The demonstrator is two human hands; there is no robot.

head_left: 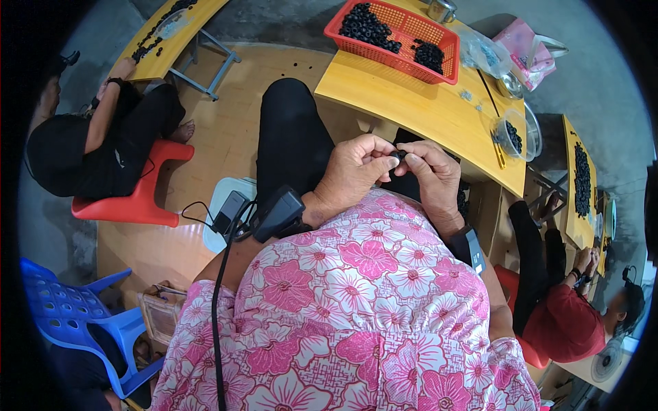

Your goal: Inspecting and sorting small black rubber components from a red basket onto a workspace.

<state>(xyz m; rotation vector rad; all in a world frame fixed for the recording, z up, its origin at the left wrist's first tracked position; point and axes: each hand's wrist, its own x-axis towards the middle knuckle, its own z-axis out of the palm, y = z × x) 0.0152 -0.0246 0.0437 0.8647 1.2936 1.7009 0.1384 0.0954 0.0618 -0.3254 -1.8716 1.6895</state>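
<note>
**One small black part in your fingers, a basketful beyond**

The yellow wooden table (404, 103) curves in front of you, past your knees. On its far side stands a red plastic basket (449, 51) with two heaps of small black parts (367, 26) in it, one large at the left, one smaller at the right. Judged from that, a good stock is left to go through. Toward your right on the same table a clear round tub (510, 133) holds a smaller lot of the same black pieces; whether these are finished ones you cannot tell from here.

Your two hands meet over your lap, just short of the table edge. Your left hand (353, 175) is curled, thumb and fingertips pinching one small black part (399, 155). Your right hand (432, 175) closes on the same piece from the other side, fingertips touching it. What exactly is being done to it is too small to make out.

Other people sit at neighbouring tables with black pieces of their own.
</note>
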